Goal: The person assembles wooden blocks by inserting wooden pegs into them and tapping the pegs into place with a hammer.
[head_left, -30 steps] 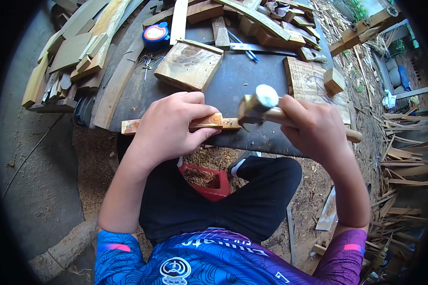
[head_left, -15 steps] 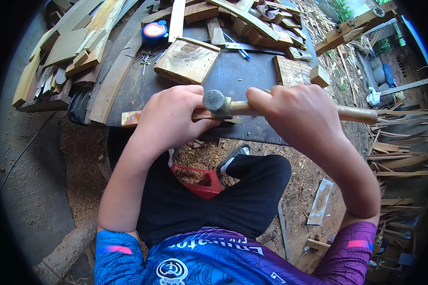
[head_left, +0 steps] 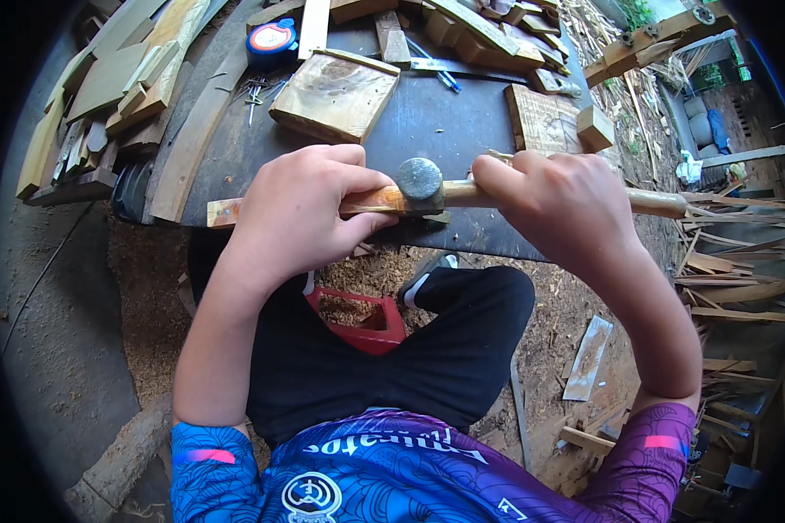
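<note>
My left hand (head_left: 296,205) is closed around a narrow wooden strip (head_left: 225,212). One end of the strip sticks out to the left of the hand; the other runs right, up to the hammer's head. The hammer (head_left: 419,180) has a round metal face and a pale wooden handle. My right hand (head_left: 563,196) wraps around that handle, which reaches out past it to the right. From this angle the head overlaps the strip's right end, so whether they touch I cannot tell. Both hands are over the near edge of the dark worktable (head_left: 445,139).
A wooden block (head_left: 336,94) lies just beyond my hands, with nails (head_left: 254,94) and a blue tape measure (head_left: 271,41) to its left. Farther right are another board (head_left: 541,120) and a small cube (head_left: 595,128). Below the table stands a red plastic stool (head_left: 384,336).
The hammer's head has shifted a little to the right, away from my left hand's fingers. Both hands keep their holds. The whole view has shifted slightly.
</note>
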`<action>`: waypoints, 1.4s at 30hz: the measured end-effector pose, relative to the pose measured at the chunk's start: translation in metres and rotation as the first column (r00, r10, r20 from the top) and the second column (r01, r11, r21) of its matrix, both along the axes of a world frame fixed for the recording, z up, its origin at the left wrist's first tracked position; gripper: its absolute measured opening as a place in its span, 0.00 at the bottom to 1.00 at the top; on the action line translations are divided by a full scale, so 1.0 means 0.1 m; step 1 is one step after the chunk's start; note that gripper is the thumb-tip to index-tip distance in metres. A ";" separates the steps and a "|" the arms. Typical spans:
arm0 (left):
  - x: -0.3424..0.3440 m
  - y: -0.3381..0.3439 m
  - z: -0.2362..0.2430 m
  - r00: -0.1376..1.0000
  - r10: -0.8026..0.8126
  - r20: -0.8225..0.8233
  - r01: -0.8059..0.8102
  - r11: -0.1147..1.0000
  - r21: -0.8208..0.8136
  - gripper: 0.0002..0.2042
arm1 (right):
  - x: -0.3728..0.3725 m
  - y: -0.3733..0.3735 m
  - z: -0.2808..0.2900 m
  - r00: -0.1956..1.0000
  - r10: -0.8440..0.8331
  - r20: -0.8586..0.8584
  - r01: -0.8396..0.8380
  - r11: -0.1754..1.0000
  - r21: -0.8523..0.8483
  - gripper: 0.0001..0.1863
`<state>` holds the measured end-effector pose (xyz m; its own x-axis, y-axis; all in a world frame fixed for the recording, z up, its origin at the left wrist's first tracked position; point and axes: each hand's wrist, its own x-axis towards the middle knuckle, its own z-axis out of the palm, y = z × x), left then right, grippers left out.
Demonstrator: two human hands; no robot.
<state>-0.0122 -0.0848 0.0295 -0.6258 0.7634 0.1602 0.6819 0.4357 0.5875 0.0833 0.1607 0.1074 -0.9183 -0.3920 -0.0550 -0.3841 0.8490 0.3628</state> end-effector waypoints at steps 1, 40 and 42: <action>0.00 0.00 -0.01 1.000 0.001 0.005 -0.001 1.000 -0.003 0.11 | 0.01 0.00 -0.01 1.000 -0.022 0.009 0.022 1.000 0.000 0.06; -0.08 -0.03 -0.15 0.999 -0.022 -0.027 0.024 0.996 0.091 0.12 | 0.07 0.21 -0.30 0.991 -0.015 -0.135 -0.021 0.965 -0.260 0.11; -0.07 -0.05 -0.15 0.999 -0.020 -0.029 0.023 0.996 0.092 0.12 | 0.06 0.23 -0.34 0.992 -0.007 -0.125 -0.030 0.955 -0.295 0.12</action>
<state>-0.0194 -0.0897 0.0141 -0.6035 0.7579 0.2478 0.7075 0.3656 0.6048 0.0892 0.1837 0.0735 -0.9060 -0.3840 0.1781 -0.3627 0.9212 0.1411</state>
